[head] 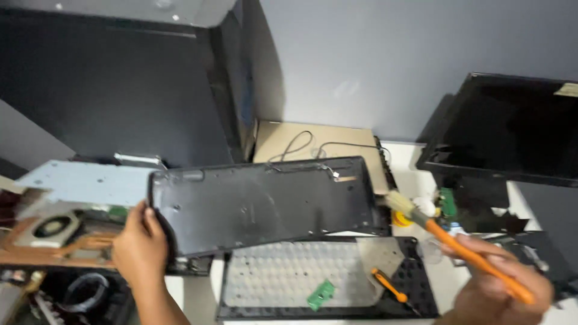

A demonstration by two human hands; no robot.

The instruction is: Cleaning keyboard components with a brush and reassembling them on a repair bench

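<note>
Black plastic keyboard shell [265,201] is gripped at its left edge by the left hand [139,244], tilted up mid-frame. Orange-handled brush [457,241] is held in the right hand [500,289], bristles at the shell's right end; light strokes with the shell kept steady would likely serve best.

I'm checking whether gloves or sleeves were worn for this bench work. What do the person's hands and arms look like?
Both hands, the left hand and the right hand, are bare: no gloves, rings, watch or bands visible. The forearms in view are uncovered, with no sleeve reaching them.
</note>
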